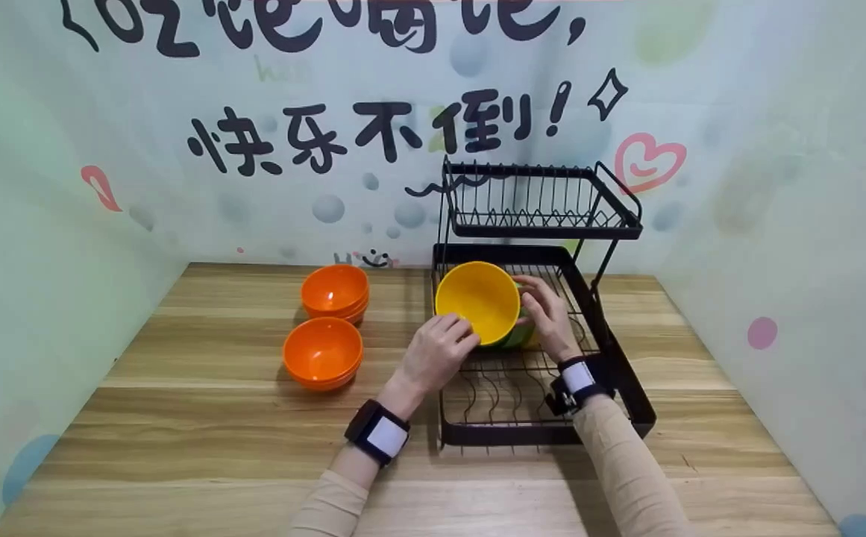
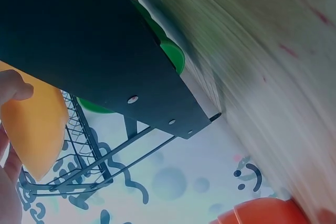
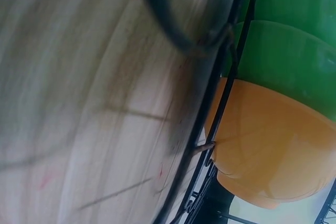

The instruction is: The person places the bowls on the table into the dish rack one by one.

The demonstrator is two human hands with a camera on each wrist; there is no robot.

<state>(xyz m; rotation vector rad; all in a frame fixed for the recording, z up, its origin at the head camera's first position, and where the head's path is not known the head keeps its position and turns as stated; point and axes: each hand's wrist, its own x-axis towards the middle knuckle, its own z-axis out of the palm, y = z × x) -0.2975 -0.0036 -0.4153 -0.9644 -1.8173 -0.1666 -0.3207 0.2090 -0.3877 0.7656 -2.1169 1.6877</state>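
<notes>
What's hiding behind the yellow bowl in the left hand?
Green bowls, in the black rack. From the head camera, a bit of green peeks out; the yellow bowl and right hand cover the rest.

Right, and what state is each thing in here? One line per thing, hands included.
Two-tier dish rack: standing upright.
Held yellow bowl: tilted, mouth toward the head camera.
Left hand: pinching the held bowl's rim.
Right hand: at that bowl's right edge; grip unclear.
Green bowls: in a row in the rack, apparently on their sides.
Front orange bowls: upright, nested.
Rear orange bowls: upright, nested.
</notes>
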